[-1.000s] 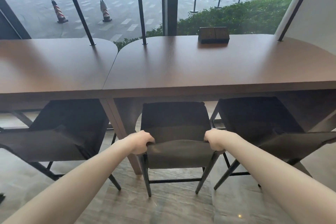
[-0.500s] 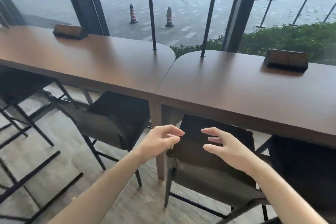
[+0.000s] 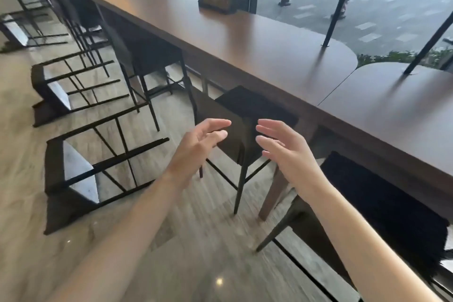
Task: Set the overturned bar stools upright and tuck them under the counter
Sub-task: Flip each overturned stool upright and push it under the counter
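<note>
partway done by the look of it: two upright stools (image 3: 245, 125) tucked under the counter (image 3: 257, 39), nearest overturned stool (image 3: 73, 179) and another (image 3: 56, 91) lying on the floor just left, left hand (image 3: 196, 144) and right hand (image 3: 284, 149) open, holding nothing.

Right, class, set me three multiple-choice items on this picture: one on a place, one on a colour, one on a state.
1. Where does the nearest overturned stool lie?
A. On the counter
B. On the floor, to the person's left
C. Outside the window

2. What colour is the counter top?
A. White
B. Brown
C. Green

3. How are the left hand and right hand?
A. Both open, holding nothing
B. Both with a grip on a stool
C. Both flat on the counter

Answers: 1 B, it lies on its side on the wood floor; 2 B, the top is dark brown; 3 A, the fingers are spread in the air.
</note>
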Motion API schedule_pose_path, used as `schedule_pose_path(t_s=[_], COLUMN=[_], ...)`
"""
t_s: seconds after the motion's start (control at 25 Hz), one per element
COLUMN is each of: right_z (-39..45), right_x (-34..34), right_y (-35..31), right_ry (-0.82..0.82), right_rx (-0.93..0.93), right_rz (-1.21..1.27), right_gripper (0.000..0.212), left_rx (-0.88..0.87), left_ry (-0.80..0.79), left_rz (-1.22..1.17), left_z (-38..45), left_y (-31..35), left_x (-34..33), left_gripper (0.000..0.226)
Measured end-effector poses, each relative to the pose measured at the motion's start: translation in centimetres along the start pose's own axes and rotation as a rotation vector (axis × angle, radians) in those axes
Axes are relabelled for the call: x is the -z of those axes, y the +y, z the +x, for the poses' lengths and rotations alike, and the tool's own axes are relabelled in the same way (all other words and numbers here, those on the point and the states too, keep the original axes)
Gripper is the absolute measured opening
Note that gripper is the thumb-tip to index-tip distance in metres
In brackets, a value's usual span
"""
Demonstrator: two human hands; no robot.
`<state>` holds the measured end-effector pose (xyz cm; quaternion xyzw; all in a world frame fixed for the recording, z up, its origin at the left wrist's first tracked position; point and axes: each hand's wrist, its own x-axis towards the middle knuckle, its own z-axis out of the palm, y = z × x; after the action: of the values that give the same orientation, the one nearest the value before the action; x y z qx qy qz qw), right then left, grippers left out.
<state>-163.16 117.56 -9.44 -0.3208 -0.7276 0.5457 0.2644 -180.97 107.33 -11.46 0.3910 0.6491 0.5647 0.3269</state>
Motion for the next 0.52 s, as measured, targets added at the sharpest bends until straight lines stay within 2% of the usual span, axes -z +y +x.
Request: schedule_pose_path(t_s=[0.2,0.52], right_z=[-0.5,-1.0], right_x=[-10.7,-27.5], right_y=[-2.8,-6.4], right_ry=[-0.051,0.019], right_rx=[-0.027,-0.091], right_rz=[0.094,0.192], right_gripper=[0.037,0.036], left_rx=[0.012,0.081], left_ry=[0.043,0.050], left_rz=[-0.037,-0.130], left_z=[-3.5,-9.7], left_y=[-1.7,-3.8], left_x=[7.6,22.2], left_gripper=[0.035,0.046])
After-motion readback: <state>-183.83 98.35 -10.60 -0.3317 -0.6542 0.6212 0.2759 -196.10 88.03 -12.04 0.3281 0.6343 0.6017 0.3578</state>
